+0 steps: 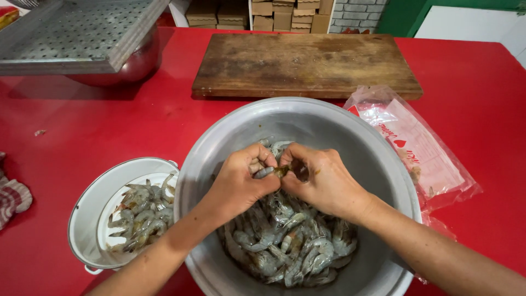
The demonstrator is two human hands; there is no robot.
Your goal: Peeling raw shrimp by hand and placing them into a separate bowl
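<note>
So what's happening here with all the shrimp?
A person is working over a large metal bowl full of raw shrimp. Both hands meet above the pile: the left hand and the right hand pinch a single shrimp between their fingertips. To the left, a smaller white bowl holds more shrimp. Behind, on the red table, lies a bare wooden cutting board, and a crumpled plastic bag sits to the right.
</note>
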